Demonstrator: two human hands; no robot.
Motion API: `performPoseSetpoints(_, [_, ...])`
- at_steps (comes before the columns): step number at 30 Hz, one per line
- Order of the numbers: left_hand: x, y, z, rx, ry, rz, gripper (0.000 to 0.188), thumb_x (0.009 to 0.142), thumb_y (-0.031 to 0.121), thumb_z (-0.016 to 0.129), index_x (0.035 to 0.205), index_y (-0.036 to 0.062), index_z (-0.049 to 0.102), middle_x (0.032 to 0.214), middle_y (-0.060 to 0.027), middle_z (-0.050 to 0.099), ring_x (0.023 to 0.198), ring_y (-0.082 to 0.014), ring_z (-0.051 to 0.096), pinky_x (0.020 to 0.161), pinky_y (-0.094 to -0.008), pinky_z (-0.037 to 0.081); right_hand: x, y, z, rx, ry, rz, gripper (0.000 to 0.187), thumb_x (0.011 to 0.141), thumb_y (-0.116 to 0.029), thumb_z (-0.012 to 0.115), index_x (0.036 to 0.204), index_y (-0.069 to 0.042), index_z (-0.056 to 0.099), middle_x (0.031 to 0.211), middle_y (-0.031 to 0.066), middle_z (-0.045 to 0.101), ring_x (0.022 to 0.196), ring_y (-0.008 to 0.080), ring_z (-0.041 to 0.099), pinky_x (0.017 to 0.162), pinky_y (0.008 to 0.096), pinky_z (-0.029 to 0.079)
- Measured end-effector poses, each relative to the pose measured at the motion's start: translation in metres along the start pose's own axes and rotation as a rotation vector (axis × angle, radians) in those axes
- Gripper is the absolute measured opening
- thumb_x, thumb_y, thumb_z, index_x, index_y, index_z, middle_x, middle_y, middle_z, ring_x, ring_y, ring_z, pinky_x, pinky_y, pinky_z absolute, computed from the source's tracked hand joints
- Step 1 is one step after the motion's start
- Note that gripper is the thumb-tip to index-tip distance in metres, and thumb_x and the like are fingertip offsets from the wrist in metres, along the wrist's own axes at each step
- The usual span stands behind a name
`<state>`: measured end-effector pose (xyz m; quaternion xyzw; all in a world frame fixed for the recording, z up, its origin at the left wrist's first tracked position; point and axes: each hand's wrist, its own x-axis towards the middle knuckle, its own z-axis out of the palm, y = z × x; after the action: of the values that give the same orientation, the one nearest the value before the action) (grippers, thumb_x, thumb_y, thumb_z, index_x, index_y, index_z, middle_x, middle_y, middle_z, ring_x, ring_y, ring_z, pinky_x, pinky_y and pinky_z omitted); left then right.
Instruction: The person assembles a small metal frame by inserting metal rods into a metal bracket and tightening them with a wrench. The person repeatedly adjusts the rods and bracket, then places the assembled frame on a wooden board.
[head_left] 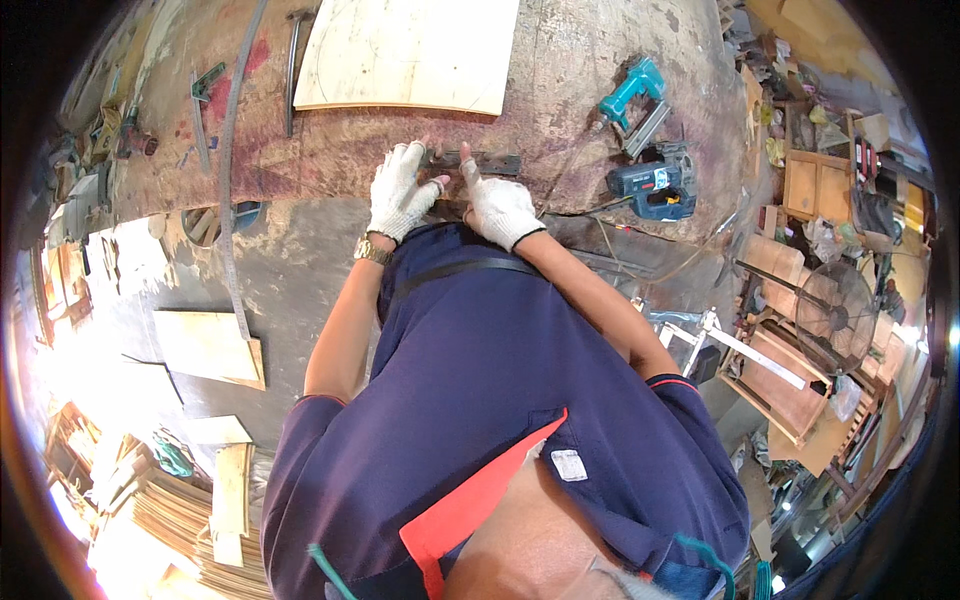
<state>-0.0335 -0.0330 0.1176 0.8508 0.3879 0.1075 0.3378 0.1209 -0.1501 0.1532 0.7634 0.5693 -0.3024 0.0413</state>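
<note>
Both my hands wear white knit gloves with bare fingertips and are at the near edge of a worn wooden workbench. My left hand has its fingers stretched forward and its thumb apart, close to the left end of a dark flat strip lying on the bench. My right hand points one finger up across that strip; its other fingers are partly hidden. Neither hand visibly grips anything. Beyond the strip lies a pale plywood board with a faint curved line on it.
Right of my hands are a blue jigsaw and a teal nail gun, with a cable and hose. A hammer and a long metal strip lie left. A fan stands right; plywood pieces lie on the floor.
</note>
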Motion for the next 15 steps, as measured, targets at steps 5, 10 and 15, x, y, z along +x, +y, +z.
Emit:
performPoseSetpoints(5, [-0.004,-0.016,0.002,0.106,-0.048,-0.031,0.077,0.081,0.034,0.081,0.147,0.0093,0.049,0.130,-0.0163,0.059,0.127,-0.0386,0.054,0.102,-0.0501,0.046,0.000,-0.020,-0.026,0.161,-0.006,0.165,0.084,0.090,-0.027,0.067,0.160,-0.009,0.025,0.102,0.0233,0.074,0.091,0.0402,0.072,0.081,0.0472,0.057])
performPoseSetpoints(10, [0.009,-0.061,0.045,0.313,-0.035,0.149,0.102,0.078,0.041,0.080,0.161,0.0115,0.029,0.164,-0.0193,0.034,0.153,-0.0412,0.028,0.122,-0.0527,0.029,0.014,0.000,0.027,1.152,-0.068,0.163,0.071,0.096,-0.022,0.068,0.155,-0.009,0.031,0.085,0.0123,0.066,0.070,0.0236,0.065,0.070,0.0430,0.054])
performPoseSetpoints(15, [0.015,-0.060,0.062,0.453,-0.128,0.176,0.109,0.078,0.055,0.070,0.165,0.0102,0.022,0.172,-0.0160,0.017,0.159,-0.0401,0.012,0.126,-0.0608,0.011,0.030,0.003,0.051,2.260,-0.175,0.320,0.042,0.102,-0.014,0.063,0.137,-0.018,0.041,0.080,0.0029,0.053,0.066,0.0186,0.055,0.072,0.0423,0.052])
